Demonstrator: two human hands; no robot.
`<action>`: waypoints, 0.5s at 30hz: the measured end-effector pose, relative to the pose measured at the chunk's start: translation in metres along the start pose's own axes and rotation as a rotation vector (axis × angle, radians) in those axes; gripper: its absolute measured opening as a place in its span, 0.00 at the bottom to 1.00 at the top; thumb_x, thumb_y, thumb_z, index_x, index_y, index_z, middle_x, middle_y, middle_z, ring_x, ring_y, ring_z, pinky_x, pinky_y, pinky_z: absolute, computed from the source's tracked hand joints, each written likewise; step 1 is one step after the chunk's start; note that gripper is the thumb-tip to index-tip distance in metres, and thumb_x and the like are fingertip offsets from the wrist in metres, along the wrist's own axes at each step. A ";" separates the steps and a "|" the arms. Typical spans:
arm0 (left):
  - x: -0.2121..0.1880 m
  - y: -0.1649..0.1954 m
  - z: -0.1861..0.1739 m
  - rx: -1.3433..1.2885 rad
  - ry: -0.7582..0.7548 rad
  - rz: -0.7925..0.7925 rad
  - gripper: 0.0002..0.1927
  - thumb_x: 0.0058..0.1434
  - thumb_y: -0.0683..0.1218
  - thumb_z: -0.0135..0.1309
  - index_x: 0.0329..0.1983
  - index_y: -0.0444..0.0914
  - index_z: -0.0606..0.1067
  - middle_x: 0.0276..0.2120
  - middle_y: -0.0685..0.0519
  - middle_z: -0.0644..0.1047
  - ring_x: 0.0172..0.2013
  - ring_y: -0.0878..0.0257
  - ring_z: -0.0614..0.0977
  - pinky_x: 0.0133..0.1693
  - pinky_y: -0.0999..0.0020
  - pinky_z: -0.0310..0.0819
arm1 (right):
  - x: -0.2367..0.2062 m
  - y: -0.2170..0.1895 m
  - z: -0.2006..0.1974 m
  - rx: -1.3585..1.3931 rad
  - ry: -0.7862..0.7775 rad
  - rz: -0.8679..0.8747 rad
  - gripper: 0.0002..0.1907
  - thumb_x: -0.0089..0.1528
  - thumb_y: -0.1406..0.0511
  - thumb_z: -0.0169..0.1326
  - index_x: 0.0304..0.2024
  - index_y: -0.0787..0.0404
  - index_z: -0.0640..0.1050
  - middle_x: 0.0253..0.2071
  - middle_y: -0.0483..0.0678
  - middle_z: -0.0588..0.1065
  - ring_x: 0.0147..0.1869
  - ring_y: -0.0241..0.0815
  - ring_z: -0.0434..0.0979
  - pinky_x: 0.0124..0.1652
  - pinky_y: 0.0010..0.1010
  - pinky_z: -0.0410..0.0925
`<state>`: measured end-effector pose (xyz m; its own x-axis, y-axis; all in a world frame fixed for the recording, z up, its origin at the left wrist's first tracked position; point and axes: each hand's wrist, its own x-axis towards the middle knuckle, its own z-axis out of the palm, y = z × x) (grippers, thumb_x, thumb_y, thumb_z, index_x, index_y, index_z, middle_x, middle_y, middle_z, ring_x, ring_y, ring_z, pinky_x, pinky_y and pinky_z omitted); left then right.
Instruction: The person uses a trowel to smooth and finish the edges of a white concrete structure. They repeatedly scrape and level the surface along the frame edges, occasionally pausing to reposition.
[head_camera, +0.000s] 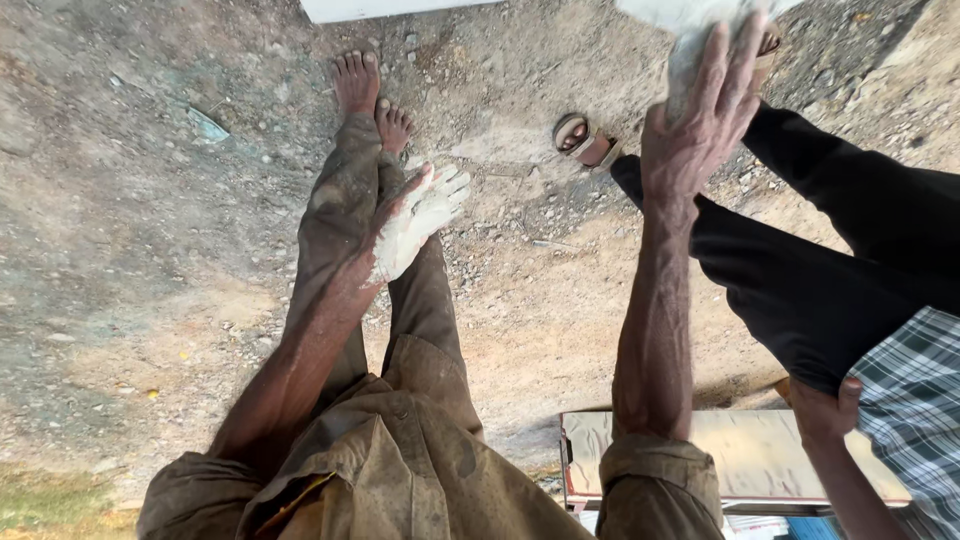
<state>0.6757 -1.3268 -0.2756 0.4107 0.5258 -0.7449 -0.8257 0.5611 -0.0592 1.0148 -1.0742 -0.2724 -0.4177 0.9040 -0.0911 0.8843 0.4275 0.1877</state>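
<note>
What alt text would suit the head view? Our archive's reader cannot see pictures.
Looking down, a person's right hand presses a pale grey lump upward, while the left hand, coated in white powder, hangs open over bare feet on stony dirt ground. A second person in black trousers stands alongside.

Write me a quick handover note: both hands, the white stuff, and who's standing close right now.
Left hand: open, empty, palm and fingers coated in white paste, over the person's own legs.
Right hand: raised, fingers spread across a whitish lump; grip unclear.
Nearby: another person's black trouser legs beside the right arm; wooden board low on the ground.
Done: paste is on the left hand. Left: lump not yet released.
</note>
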 end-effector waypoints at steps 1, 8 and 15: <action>0.000 0.003 0.001 0.005 -0.012 -0.001 0.44 0.72 0.64 0.47 0.80 0.31 0.56 0.77 0.40 0.65 0.76 0.50 0.66 0.74 0.53 0.53 | -0.004 0.000 -0.005 -0.053 -0.047 -0.026 0.41 0.66 0.76 0.54 0.81 0.52 0.62 0.87 0.47 0.51 0.85 0.41 0.70 0.57 0.36 0.73; 0.006 0.012 0.026 -0.014 -0.027 0.044 0.45 0.70 0.62 0.52 0.79 0.30 0.56 0.75 0.38 0.64 0.74 0.46 0.67 0.74 0.51 0.58 | 0.022 0.021 -0.037 0.036 0.106 0.024 0.48 0.62 0.74 0.54 0.83 0.49 0.55 0.86 0.42 0.45 0.85 0.38 0.62 0.65 0.31 0.73; 0.012 0.013 0.026 -0.030 0.003 0.030 0.47 0.70 0.65 0.50 0.79 0.29 0.56 0.77 0.38 0.63 0.76 0.50 0.65 0.75 0.54 0.55 | 0.049 0.019 -0.028 0.151 -0.018 0.089 0.52 0.61 0.73 0.57 0.85 0.44 0.54 0.87 0.41 0.45 0.83 0.35 0.62 0.69 0.36 0.74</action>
<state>0.6803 -1.2967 -0.2684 0.3842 0.5405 -0.7485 -0.8491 0.5252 -0.0566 1.0054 -1.0218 -0.2463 -0.3342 0.9374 -0.0981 0.9393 0.3398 0.0470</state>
